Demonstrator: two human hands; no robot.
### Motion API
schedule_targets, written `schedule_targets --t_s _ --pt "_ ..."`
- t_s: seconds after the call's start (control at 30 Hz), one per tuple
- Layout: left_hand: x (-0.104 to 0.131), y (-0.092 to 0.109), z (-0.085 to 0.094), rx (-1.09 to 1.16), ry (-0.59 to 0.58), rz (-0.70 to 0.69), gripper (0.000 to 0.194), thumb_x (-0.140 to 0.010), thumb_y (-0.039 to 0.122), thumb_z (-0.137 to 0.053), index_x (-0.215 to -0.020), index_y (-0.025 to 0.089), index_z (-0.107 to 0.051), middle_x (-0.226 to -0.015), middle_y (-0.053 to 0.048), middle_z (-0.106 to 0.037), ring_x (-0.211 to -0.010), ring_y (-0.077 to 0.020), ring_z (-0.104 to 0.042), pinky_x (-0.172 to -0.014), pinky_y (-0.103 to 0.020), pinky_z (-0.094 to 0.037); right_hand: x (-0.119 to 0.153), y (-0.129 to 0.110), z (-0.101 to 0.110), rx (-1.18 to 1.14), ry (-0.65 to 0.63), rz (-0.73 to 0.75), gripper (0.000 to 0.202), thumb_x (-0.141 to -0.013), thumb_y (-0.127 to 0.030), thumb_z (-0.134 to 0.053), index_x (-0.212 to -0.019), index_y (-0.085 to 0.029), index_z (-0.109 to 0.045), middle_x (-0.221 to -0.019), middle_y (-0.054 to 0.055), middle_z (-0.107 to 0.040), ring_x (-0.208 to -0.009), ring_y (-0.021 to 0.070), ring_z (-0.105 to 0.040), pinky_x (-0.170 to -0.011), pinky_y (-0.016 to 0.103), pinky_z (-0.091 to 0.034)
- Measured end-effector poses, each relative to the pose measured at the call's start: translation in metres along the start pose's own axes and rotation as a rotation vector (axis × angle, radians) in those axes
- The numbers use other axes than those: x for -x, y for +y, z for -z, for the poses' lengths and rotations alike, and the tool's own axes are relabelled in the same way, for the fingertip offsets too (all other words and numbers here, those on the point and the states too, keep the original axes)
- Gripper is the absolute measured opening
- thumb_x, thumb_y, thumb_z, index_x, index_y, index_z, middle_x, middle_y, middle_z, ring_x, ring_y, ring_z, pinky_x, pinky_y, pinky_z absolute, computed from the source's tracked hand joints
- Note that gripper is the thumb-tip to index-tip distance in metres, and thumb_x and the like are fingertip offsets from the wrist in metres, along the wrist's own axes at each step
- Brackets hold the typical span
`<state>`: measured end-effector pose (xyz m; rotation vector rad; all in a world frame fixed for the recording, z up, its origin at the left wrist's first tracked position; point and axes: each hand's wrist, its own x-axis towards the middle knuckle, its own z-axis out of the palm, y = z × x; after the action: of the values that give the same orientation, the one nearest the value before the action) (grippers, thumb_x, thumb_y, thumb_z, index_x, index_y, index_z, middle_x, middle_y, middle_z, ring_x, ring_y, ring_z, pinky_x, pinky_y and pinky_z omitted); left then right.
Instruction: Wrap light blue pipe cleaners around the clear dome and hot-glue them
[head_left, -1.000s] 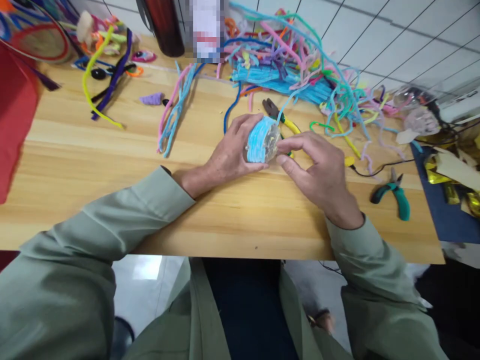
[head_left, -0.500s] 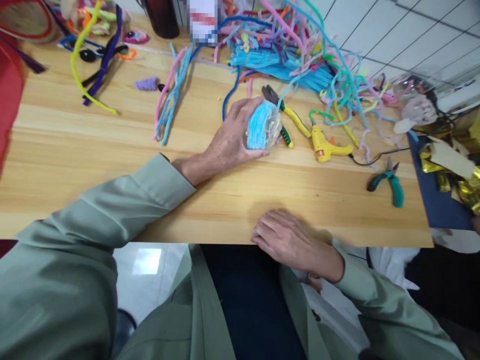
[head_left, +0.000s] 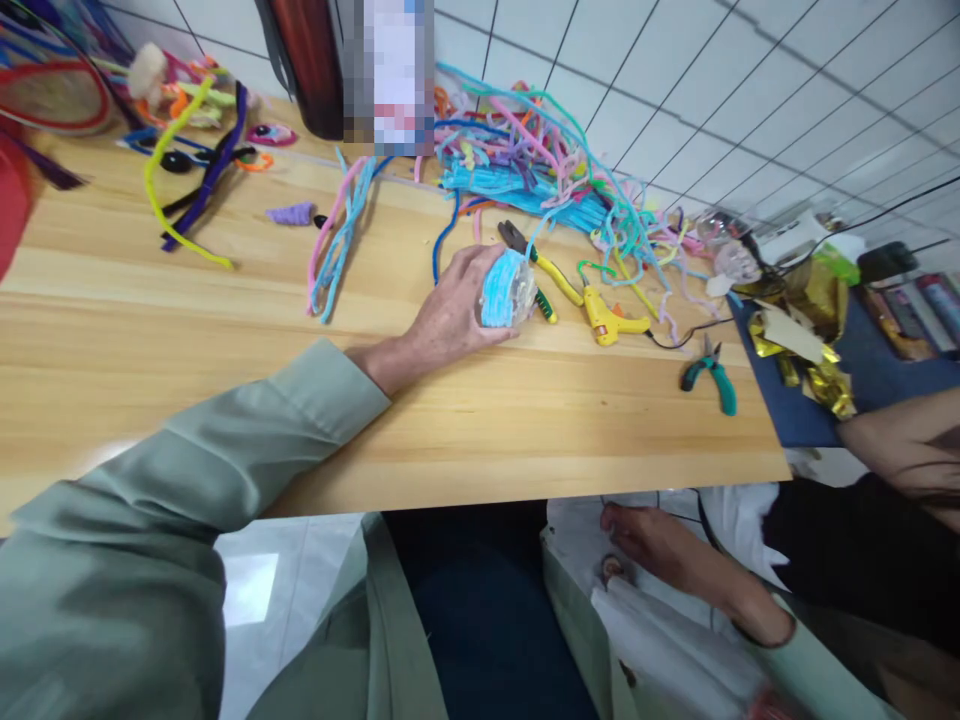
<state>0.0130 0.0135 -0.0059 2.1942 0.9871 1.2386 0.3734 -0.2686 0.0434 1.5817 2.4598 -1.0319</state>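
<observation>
My left hand (head_left: pixel 457 305) is wrapped round a clear object banded with blue pipe cleaner (head_left: pixel 500 290), held over the wooden table (head_left: pixel 480 420). Just right of it lie yellow-handled pliers (head_left: pixel 555 278), partly hidden by the object, and a yellow glue gun (head_left: pixel 606 318). My right hand (head_left: pixel 645 540) is below the table's front edge, over white cloth; its fingers look bent, and whether they hold anything does not show. Teal-handled pliers (head_left: pixel 711 377) rest open near the table's right end.
Pipe cleaners (head_left: pixel 525 180) are heaped along the back by the tiled wall. A dark bottle (head_left: pixel 307 70) stands left of them. Blue and pink strands (head_left: pixel 341 240) and a yellow one (head_left: pixel 161 190) lie left. Another person's arm (head_left: pixel 907 440) is at the right.
My right hand has left the table's front edge and moved down and right. The view has shifted, showing more wall; my left hand still holds the blue-banded object.
</observation>
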Motion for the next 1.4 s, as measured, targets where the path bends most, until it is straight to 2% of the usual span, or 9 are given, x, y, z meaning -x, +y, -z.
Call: schedule_targets --t_s 0.1,0.17,0.23,0.33,0.47,0.53,0.63,1.03,1.4 --pt "0.000 0.002 -0.001 0.001 0.027 -0.004 0.106 -0.076 0.052 -0.098 -0.162 0.024 -0.043 -0.161 -0.015 -0.054 -0.156 -0.0397 -0.051 -0.135 -0.063 -0.043 -0.001 -0.003 -0.005 0.015 0.021 0.128 0.034 -0.082 -0.007 -0.069 -0.104 -0.033 -0.074 -0.101 0.008 -0.086 -0.086 0.0316 -0.085 -0.066 0.040 -0.068" --pt "0.001 0.003 -0.001 -0.011 0.030 -0.004 0.107 -0.073 0.043 -0.100 -0.162 0.024 -0.043 -0.161 -0.016 -0.055 -0.156 -0.0399 -0.052 -0.135 -0.061 -0.044 -0.014 -0.022 0.008 -0.075 -0.086 0.148 0.033 -0.094 -0.008 -0.063 -0.106 -0.037 -0.073 -0.085 0.000 -0.082 -0.072 0.0248 -0.082 -0.062 0.035 -0.066" --pt "0.001 0.005 -0.001 -0.024 0.019 -0.003 0.111 -0.070 0.038 -0.101 -0.163 0.024 -0.042 -0.161 -0.018 -0.054 -0.156 -0.0401 -0.053 -0.134 -0.060 -0.045 -0.038 -0.048 0.032 -0.125 -0.054 0.196 0.026 -0.103 -0.015 -0.060 -0.108 -0.038 -0.073 -0.084 0.001 -0.081 -0.068 0.0226 -0.078 -0.058 0.033 -0.062" --pt "0.003 0.008 0.001 -0.042 0.007 -0.007 0.112 -0.070 0.037 -0.102 -0.164 0.024 -0.040 -0.162 -0.019 -0.053 -0.156 -0.0405 -0.053 -0.134 -0.060 -0.046 -0.091 -0.079 0.073 -0.023 0.280 0.230 0.011 -0.107 -0.024 -0.065 -0.099 -0.028 -0.071 -0.085 0.001 -0.079 -0.075 0.0196 -0.076 -0.066 0.032 -0.059" --pt "0.005 0.009 0.003 -0.076 -0.018 -0.027 0.110 -0.075 0.040 -0.100 -0.165 0.025 -0.037 -0.164 -0.020 -0.051 -0.157 -0.0410 -0.051 -0.134 -0.062 -0.046 -0.173 -0.094 0.106 0.112 0.711 0.314 0.012 -0.103 -0.023 -0.070 -0.091 -0.025 -0.069 -0.078 0.000 -0.071 -0.072 0.0180 -0.068 -0.068 0.032 -0.055" --pt "0.006 0.010 0.004 -0.088 -0.027 -0.040 0.108 -0.078 0.041 -0.098 -0.165 0.026 -0.036 -0.164 -0.020 -0.051 -0.158 -0.0413 -0.051 -0.133 -0.063 -0.046 -0.206 -0.094 0.111 0.119 0.850 0.335 0.010 -0.100 -0.020 -0.068 -0.093 -0.025 -0.070 -0.083 0.002 -0.073 -0.073 0.0177 -0.068 -0.068 0.032 -0.055" --pt "0.008 0.012 0.005 -0.103 -0.035 -0.042 0.107 -0.080 0.042 -0.096 -0.166 0.027 -0.034 -0.165 -0.020 -0.051 -0.157 -0.0413 -0.052 -0.130 -0.063 -0.050 -0.234 -0.092 0.111 0.105 0.921 0.331 0.009 -0.096 -0.017 -0.066 -0.094 -0.025 -0.069 -0.088 0.002 -0.075 -0.072 0.0172 -0.067 -0.067 0.032 -0.054" --pt "0.010 0.017 0.004 -0.130 -0.045 -0.040 0.100 -0.085 0.045 -0.093 -0.167 0.028 -0.038 -0.164 -0.019 -0.052 -0.154 -0.0414 -0.054 -0.127 -0.061 -0.052 -0.247 -0.083 0.104 0.182 0.944 0.239 0.008 -0.091 -0.017 -0.064 -0.092 -0.026 -0.063 -0.088 0.003 -0.072 -0.077 0.0199 -0.064 -0.067 0.034 -0.049" --pt "0.012 0.014 0.000 -0.121 -0.026 -0.064 0.096 -0.087 0.048 -0.090 -0.166 0.029 -0.039 -0.165 -0.018 -0.052 -0.155 -0.0411 -0.053 -0.129 -0.062 -0.049 -0.253 -0.078 0.102 0.159 0.933 0.312 0.014 -0.087 -0.012 -0.058 -0.086 -0.026 -0.058 -0.082 0.001 -0.067 -0.071 0.0183 -0.059 -0.067 0.035 -0.046"
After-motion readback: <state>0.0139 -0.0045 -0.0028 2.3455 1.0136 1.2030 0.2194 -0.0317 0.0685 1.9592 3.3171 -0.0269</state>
